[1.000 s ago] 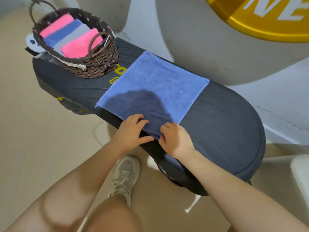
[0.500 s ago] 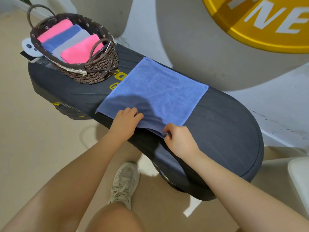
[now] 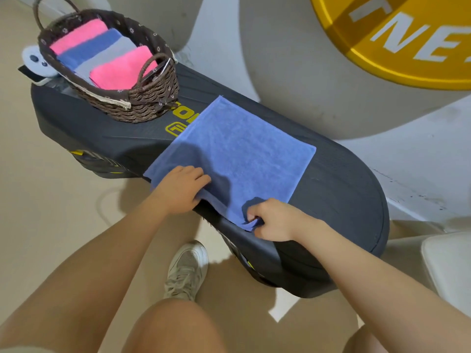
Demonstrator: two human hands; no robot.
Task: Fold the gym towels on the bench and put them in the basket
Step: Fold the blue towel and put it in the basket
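A blue towel [image 3: 237, 154] lies spread flat on the dark padded bench [image 3: 339, 189]. My left hand [image 3: 182, 188] grips its near left edge, fingers curled over the cloth. My right hand [image 3: 274, 220] pinches the near right corner, which is bunched between thumb and fingers. A brown wicker basket [image 3: 142, 103] stands on the bench's far left end and holds several folded towels, pink, blue and grey [image 3: 102, 57].
A white device [image 3: 34, 61] and a phone lie behind the basket. A grey wall with a yellow sign [image 3: 397, 42] rises behind the bench. My shoe [image 3: 186, 268] stands on the beige floor. A white seat edge [image 3: 448, 263] shows at right.
Both hands slid apart along the towel's near edge, the left hand leftward and the right to the corner. The right hand now pinches and bunches the corner.
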